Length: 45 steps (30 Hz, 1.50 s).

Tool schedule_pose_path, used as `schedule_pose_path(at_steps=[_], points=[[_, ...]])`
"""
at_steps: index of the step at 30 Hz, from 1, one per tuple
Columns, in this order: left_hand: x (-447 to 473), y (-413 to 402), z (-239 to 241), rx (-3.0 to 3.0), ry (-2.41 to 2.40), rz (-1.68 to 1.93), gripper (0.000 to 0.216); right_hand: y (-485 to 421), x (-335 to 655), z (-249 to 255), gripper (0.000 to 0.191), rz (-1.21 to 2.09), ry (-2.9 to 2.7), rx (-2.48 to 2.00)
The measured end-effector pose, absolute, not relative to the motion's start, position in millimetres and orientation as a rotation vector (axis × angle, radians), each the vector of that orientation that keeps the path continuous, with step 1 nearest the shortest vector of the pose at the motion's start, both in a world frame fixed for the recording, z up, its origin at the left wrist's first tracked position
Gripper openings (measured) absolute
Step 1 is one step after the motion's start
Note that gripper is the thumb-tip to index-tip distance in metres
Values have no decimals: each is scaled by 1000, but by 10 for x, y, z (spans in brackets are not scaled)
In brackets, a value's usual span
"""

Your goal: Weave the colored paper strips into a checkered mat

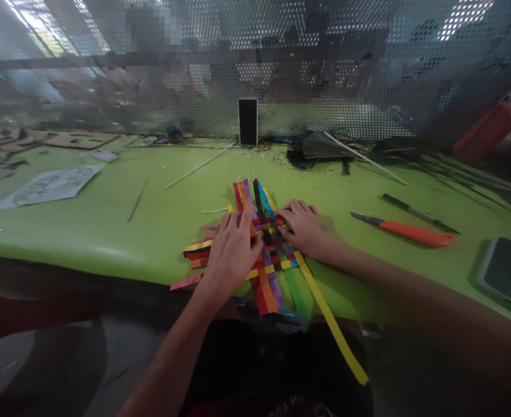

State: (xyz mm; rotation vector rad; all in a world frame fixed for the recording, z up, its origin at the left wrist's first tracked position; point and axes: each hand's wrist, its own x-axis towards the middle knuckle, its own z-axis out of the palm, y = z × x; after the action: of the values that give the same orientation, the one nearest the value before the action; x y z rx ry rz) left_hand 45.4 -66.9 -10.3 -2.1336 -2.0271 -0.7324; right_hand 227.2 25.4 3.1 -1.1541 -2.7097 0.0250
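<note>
A mat of woven coloured paper strips (277, 260) lies at the near edge of the green table (108, 226); red, orange, purple, green and yellow ends hang over the edge. My left hand (232, 249) rests palm down on the left part of the weave, fingers stretched toward the middle. My right hand (307, 229) lies on the right part, its fingertips pressing on the strips near the centre, where a black strip (259, 208) runs away from me. Whether the fingers pinch a strip I cannot make out.
An orange-handled utility knife (407, 231) and a thin dark tool (416, 212) lie to the right. A dark tablet (507, 272) sits at the far right. A phone (248, 121) stands against the perforated screen. Paper sheet (51, 185) and thin sticks lie left.
</note>
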Motion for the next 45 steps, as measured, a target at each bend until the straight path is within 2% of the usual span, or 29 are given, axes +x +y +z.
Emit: schedule_pose_path(at_steps=[2, 7, 12, 32, 45], points=[[419, -634, -61, -2198, -2007, -682, 51, 247, 2270, 12, 28, 0, -2717, -1154], [416, -496, -15, -2204, -1983, -547, 27, 236, 2272, -21, 28, -62, -2716, -1132], [454, -425, -51, -2176, -1998, -544, 20, 241, 2269, -59, 29, -108, -2706, -1145], [548, -395, -12, -2114, -1968, -404, 24, 239, 2283, -99, 21, -207, -2679, -1110], [507, -394, -68, -2271, -1895, -547, 8, 215, 2263, 11, 18, -156, -2693, -1188]])
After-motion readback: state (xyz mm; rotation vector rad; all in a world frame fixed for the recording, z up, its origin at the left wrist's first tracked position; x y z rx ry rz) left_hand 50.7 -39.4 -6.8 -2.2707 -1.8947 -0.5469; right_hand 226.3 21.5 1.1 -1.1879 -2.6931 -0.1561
